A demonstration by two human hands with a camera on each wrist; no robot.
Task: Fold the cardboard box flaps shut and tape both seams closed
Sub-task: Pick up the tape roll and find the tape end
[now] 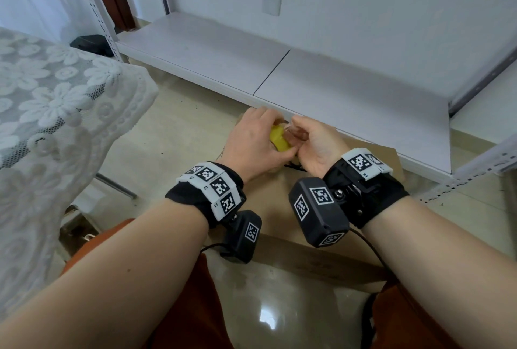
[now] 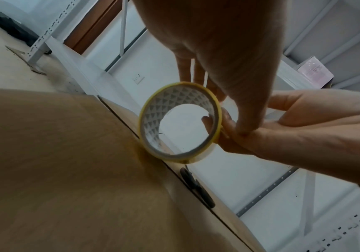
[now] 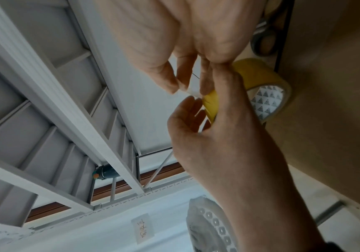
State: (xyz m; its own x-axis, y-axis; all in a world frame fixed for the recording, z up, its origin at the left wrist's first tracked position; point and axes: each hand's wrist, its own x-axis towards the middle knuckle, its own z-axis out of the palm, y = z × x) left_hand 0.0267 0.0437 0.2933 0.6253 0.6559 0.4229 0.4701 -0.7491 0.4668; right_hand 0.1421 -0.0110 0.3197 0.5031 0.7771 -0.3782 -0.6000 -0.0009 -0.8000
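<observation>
A brown cardboard box (image 1: 277,203) lies on the floor in front of me, its top flaps folded flat with a dark seam (image 2: 118,117) between them. My left hand (image 1: 260,130) grips a yellow tape roll (image 1: 279,140) just above the box's far end. In the left wrist view the tape roll (image 2: 179,122) stands on edge over the seam. My right hand (image 1: 302,130) pinches the loose tape end (image 3: 190,89) between thumb and forefinger, close to the tape roll (image 3: 261,81). Black-handled scissors (image 2: 196,185) lie on the box beside the hands.
A low white shelf board (image 1: 307,77) runs right behind the box, with metal uprights (image 1: 475,161) at the right. A lace-covered table (image 1: 56,102) stands at the left. Glossy tiled floor (image 1: 279,306) and my orange-clad knees lie nearest to me.
</observation>
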